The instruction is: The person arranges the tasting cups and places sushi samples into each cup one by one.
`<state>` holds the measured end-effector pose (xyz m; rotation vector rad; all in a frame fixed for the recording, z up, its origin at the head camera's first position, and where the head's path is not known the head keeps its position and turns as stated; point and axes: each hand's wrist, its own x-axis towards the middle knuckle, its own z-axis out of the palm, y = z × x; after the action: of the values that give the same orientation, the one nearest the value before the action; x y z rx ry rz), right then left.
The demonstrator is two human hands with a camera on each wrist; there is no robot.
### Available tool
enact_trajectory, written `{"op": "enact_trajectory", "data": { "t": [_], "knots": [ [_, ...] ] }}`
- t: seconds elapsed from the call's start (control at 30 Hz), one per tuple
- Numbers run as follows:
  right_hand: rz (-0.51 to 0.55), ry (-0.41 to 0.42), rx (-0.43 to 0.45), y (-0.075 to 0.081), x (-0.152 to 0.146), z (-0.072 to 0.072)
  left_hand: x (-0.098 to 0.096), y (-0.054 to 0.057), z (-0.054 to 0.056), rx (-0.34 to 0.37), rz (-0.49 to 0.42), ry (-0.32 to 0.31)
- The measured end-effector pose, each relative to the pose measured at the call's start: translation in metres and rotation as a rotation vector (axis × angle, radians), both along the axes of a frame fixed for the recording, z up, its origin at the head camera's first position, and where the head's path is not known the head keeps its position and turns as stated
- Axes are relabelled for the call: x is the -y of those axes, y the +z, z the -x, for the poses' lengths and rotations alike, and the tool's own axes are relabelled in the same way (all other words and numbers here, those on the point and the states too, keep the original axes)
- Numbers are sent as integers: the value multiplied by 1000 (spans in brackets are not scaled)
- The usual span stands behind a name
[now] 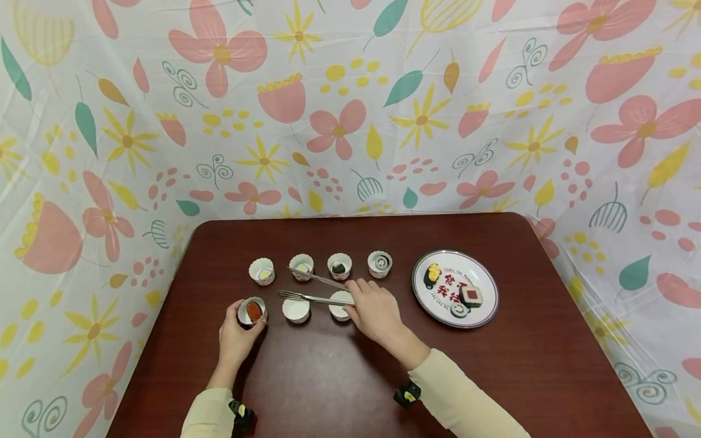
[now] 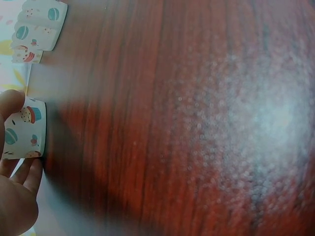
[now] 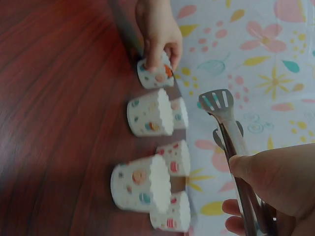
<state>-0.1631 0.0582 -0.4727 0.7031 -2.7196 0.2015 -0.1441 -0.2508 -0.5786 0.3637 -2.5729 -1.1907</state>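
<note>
My left hand [image 1: 235, 340] grips a small white paper cup [image 1: 243, 314] at the left end of the front row, thumb and fingers round its sides. An orange-red oval sushi piece [image 1: 254, 312] lies in that cup. The cup's printed wall [image 2: 30, 123] shows in the left wrist view. My right hand [image 1: 378, 311] holds metal tongs [image 1: 323, 300] with slotted ends, pointing left over the cups. Their arms stand apart with nothing between the ends [image 3: 216, 102]. Beneath them are two front-row cups, a white one [image 1: 296, 312] and another [image 1: 338, 313] partly hidden by the tongs.
Behind stands a row of paper cups [image 1: 261, 278] holding small sushi pieces, one with a dark-wrapped piece [image 1: 339, 268]. On the right a round white plate [image 1: 482, 271] bears several sushi pieces. A flower-patterned cloth [image 1: 339, 121] hangs behind the brown table [image 1: 306, 377].
</note>
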Motion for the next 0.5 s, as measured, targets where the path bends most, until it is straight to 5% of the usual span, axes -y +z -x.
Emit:
{"op": "enact_trajectory", "data": {
  "t": [0.5],
  "knots": [
    [108,-114,-9,-12,-65,-9,0,-1,0,22,-18,-10]
  ]
}}
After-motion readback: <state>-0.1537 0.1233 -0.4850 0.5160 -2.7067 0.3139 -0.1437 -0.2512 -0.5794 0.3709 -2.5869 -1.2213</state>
